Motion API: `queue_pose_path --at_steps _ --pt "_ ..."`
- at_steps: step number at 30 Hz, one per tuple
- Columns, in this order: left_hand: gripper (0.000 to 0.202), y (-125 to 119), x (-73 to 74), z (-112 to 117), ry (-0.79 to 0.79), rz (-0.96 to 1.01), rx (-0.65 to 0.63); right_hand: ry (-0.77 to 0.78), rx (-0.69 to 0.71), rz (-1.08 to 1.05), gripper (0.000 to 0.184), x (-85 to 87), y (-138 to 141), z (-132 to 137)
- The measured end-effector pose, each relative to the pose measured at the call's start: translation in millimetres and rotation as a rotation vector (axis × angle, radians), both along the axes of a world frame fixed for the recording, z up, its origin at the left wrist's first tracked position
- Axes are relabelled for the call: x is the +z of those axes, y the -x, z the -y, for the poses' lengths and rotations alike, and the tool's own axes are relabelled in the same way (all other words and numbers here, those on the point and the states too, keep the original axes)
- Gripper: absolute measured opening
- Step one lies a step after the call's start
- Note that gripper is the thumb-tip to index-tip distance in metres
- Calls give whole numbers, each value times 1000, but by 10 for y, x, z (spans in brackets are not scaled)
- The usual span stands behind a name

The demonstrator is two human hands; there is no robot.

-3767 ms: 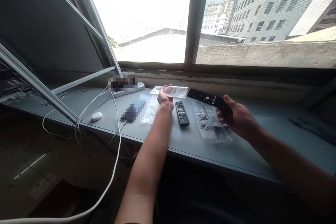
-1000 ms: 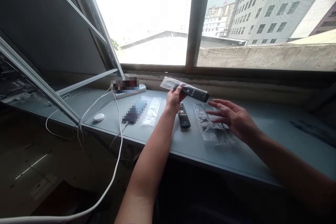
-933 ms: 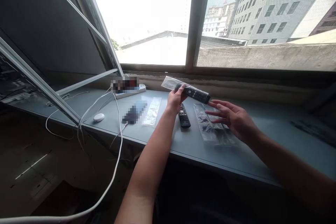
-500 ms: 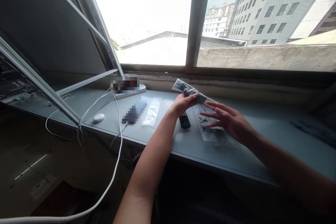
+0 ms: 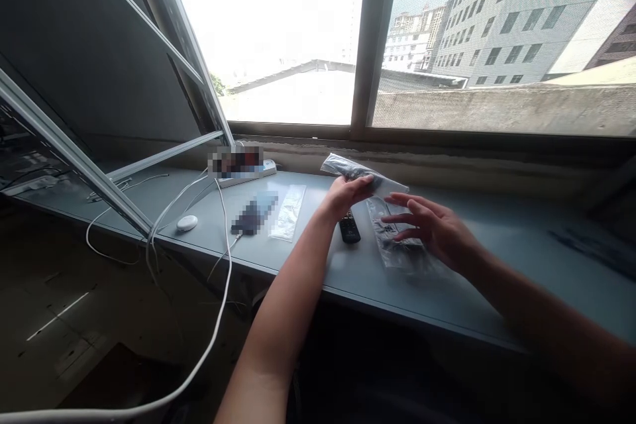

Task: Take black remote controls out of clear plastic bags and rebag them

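Observation:
My left hand (image 5: 346,193) grips a black remote inside a clear plastic bag (image 5: 350,171), held a little above the grey ledge (image 5: 497,258). My right hand (image 5: 430,228) hovers just right of it, fingers spread and stretched toward the bag's end, holding nothing. Under my left hand a bare black remote (image 5: 349,228) lies on the ledge, partly hidden. Beneath my right hand lies another bagged remote (image 5: 397,245).
An empty clear bag (image 5: 288,211) and a blurred phone (image 5: 252,212) with a cable lie to the left. Further left are a white round puck (image 5: 187,222), white cables (image 5: 218,258) and a power strip (image 5: 243,169). A slanted metal frame (image 5: 74,152) stands at the left.
The remote went from my right hand into the bag held by my left hand. Since then the bagged remote has dropped lower and my right hand has moved closer to it.

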State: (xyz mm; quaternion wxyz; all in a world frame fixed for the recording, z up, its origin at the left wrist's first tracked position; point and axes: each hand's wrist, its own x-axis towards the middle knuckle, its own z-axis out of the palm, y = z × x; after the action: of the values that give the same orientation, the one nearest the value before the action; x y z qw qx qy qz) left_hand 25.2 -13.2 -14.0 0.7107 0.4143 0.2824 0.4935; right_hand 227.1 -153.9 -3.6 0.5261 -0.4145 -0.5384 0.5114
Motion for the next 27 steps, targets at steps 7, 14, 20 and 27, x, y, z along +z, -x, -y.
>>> queue_pose_path --at_steps 7,14,20,27 --pt "13 11 26 -44 17 31 148 -56 -162 -14 37 -51 -71 -89" --pt "22 11 -14 50 -96 28 -75 2 -1 -97 32 -74 -17 -70" --pt "24 41 -28 4 -37 -54 -72 9 -37 -87 30 -34 -31 -54" --pt "11 70 20 -119 230 -6 161 2 -118 -40 31 -2 -55 -48"
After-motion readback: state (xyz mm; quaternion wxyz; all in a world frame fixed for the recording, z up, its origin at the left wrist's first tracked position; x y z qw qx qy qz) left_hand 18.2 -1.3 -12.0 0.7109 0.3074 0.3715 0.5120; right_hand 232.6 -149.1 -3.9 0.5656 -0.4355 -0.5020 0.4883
